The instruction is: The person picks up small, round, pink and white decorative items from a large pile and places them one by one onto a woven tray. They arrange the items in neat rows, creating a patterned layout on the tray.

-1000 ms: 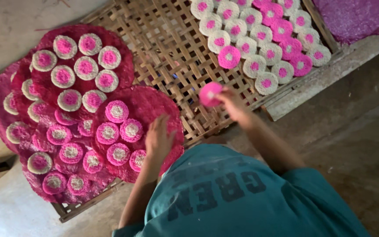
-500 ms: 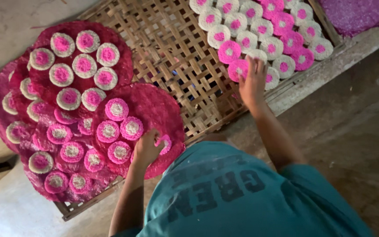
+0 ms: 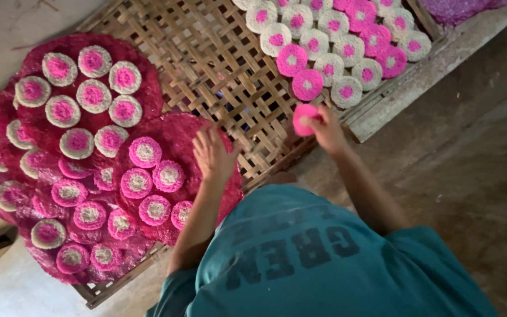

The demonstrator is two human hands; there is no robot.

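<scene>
While bare lattice [image 3: 206,64] between hands

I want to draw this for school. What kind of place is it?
Probably a small home workshop where round pink and white discs are laid out on a woven bamboo tray over a bare concrete floor. The right hand holds one pink disc.

Woven bamboo tray [image 3: 206,70] carries everything. Big magenta mats [image 3: 89,47] sit lower left, small pink-white discs [image 3: 330,64] upper right.
</scene>
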